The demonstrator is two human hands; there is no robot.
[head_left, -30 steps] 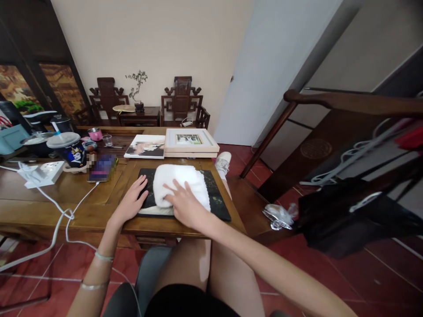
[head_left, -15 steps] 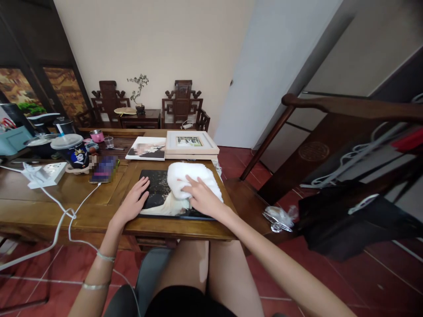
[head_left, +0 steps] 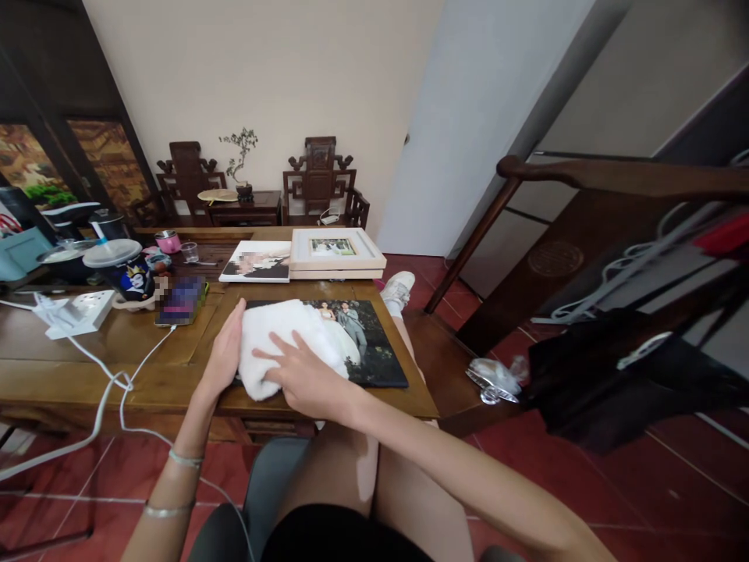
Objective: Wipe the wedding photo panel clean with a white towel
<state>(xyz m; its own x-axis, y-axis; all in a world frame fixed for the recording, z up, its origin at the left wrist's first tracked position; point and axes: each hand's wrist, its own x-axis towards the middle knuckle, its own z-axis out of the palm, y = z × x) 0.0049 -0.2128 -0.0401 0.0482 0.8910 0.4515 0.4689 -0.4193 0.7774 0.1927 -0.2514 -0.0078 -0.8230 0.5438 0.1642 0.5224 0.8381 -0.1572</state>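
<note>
A folded white towel [head_left: 263, 336] covers the left half of a dark photo panel [head_left: 383, 351] lying flat on the table. My right hand [head_left: 310, 378] presses on the towel from above, fingers spread, with a fold of cloth gathered near the thumb. On the uncovered right part of the panel, a printed picture of two people in wedding clothes shows. My left hand [head_left: 225, 351] stands on its edge along the panel's left side, fingers straight and together, right beside the towel. The panel's left edge is mostly hidden by the towel and that hand.
Behind the panel lie a white-framed picture [head_left: 366, 248] and a smaller photo print [head_left: 249, 269]. To the left are a phone [head_left: 179, 300] on a charging cable, a lidded drink cup [head_left: 126, 273] and a power strip [head_left: 87, 312]. A wooden chair [head_left: 527, 250] stands at the right.
My right hand has slid the towel left across the panel, uncovering the picture on the right. My left hand has turned onto its edge at the panel's left side. A shoe now shows beyond the table.
</note>
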